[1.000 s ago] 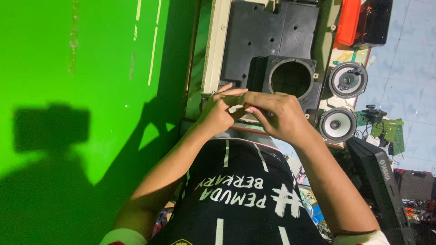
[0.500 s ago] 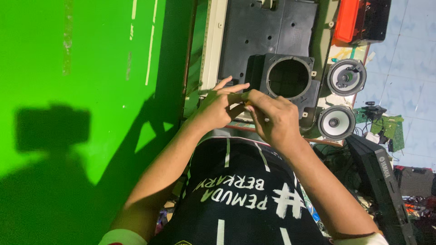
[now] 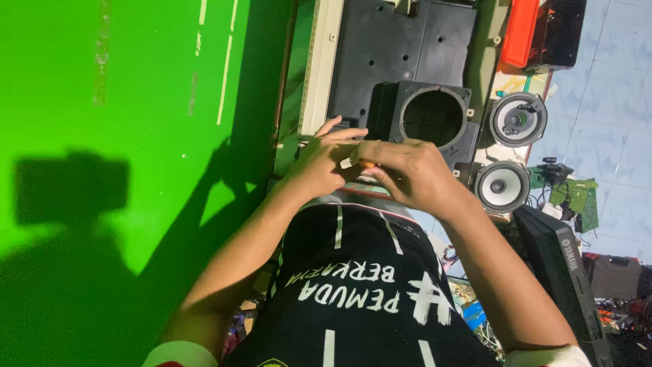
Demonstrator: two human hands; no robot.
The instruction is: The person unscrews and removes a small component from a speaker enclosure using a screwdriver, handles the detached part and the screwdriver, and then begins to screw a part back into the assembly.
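Head view: left hand and right hand meet fingertip to fingertip, pinched on a small part at the desk's near edge, just short of the speaker box.

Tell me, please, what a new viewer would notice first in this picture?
First, the bright green wall filling the left side. Next, the left hand and right hand, meeting at the centre over something small that I cannot identify. Behind them lies a black plastic housing with a round hole, and two round speakers sit at its right.

Two round speakers, perhaps loose.
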